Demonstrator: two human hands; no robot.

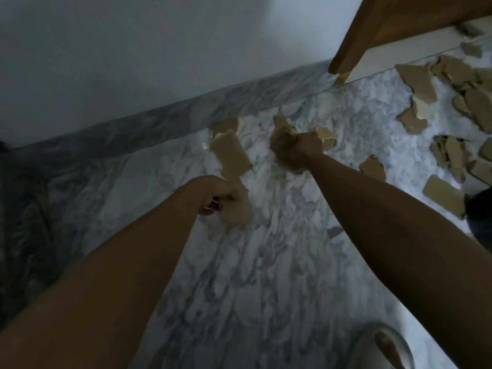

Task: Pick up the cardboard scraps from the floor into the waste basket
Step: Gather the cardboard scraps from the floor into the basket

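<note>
Bare marble floor centre, scraps crowding right (wall left)

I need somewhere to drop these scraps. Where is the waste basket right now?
In the head view, the waste basket sits at the bottom edge, right of centre, on the marble floor just below the right forearm; only its rim shows.

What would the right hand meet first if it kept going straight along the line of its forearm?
Probably the baseboard. The right hand already grips cardboard scraps; beyond its knuckles only a short strip of bare marble floor shows before the wall, though depth is unclear.
</note>
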